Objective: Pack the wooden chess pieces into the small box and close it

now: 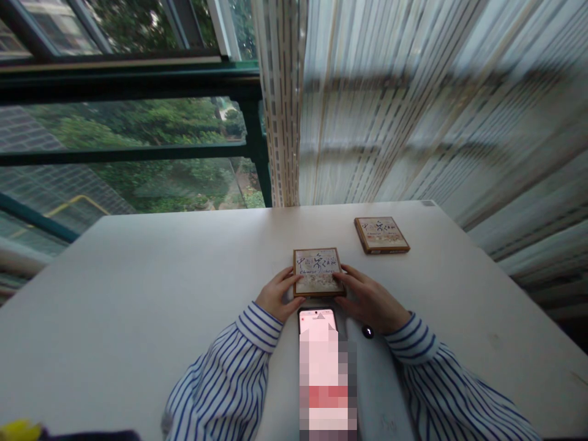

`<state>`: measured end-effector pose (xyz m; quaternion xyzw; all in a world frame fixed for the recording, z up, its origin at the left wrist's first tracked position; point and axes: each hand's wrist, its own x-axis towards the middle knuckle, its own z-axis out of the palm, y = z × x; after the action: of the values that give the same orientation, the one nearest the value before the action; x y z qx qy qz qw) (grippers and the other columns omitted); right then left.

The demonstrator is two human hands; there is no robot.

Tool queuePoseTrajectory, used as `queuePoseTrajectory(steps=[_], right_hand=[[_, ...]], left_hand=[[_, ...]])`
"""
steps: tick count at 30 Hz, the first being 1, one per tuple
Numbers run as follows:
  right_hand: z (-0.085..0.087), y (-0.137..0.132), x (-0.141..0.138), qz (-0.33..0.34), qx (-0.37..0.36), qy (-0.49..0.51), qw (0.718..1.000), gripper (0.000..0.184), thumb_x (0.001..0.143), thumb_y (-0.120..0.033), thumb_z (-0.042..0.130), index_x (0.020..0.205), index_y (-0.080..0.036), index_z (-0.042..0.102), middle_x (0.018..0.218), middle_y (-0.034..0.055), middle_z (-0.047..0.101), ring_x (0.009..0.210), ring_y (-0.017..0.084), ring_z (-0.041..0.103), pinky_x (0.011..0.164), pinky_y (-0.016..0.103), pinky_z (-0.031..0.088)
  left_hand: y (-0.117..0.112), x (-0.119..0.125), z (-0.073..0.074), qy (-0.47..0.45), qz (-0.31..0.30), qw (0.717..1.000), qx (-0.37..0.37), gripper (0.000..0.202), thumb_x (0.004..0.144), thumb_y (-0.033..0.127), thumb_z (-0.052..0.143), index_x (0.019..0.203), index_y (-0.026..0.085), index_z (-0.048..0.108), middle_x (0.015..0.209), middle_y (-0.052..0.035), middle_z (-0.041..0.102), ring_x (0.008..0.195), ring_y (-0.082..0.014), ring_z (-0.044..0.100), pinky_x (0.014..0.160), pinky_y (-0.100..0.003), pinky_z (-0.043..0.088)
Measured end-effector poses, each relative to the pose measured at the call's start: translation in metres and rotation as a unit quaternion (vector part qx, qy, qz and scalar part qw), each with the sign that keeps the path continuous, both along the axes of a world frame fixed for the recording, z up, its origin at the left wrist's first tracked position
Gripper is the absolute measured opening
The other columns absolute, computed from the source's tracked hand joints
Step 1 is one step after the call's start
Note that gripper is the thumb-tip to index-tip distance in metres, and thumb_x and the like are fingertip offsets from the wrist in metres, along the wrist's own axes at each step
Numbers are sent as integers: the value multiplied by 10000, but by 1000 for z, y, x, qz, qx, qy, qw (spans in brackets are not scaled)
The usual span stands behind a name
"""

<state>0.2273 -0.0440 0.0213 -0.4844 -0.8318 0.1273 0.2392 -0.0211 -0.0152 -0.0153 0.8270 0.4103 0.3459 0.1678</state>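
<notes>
A square brown box [318, 271] with printed characters on its lid lies on the white table [138, 288] in front of me. My left hand [277, 296] grips its left edge and my right hand [367, 300] grips its right edge, fingers curled against the sides. Both arms wear blue-and-white striped sleeves. A second, matching box [381, 234] lies flat farther back to the right, touched by neither hand.
A phone [318, 320] with a lit screen stands just before the box, between my wrists. A small dark round object [367, 332] lies by my right wrist. Striped curtains [413, 104] hang behind the table; a window [128, 141] is at left.
</notes>
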Motion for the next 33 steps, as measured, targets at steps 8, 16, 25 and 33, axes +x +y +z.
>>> queuePoseTrajectory(steps=[8,16,25,33], right_hand=[[-2,1,0,5,5,-23,1000,458,768,-265,564,1211,-175,492,1316,148,419,1137,271,475,930,428,438],[-1,1,-1,8,9,-37,999,422,782,-273,547,1190,-167,521,1302,154,443,1109,279,498,904,442,451],[-2,2,1,8,7,-59,998,400,810,-300,514,1192,-184,518,1302,148,445,1102,274,504,891,452,455],[-1,3,0,-1,1,-94,996,388,814,-310,503,1184,-195,517,1303,137,446,1085,266,513,876,441,459]], left_hand=[[1,-1,-2,13,2,1000,5,430,687,295,614,1098,172,581,1193,-136,536,1066,-248,546,900,-412,462],[2,-1,-5,-1,-11,1000,3,418,699,307,609,1093,171,586,1195,-136,528,1022,-238,572,882,-403,481],[3,0,-6,-13,-11,1000,12,362,745,341,578,1048,148,616,1172,-149,541,973,-227,597,861,-387,500],[3,0,-3,8,-6,1000,-4,356,733,327,596,1042,152,623,1170,-148,543,948,-218,609,838,-370,514]])
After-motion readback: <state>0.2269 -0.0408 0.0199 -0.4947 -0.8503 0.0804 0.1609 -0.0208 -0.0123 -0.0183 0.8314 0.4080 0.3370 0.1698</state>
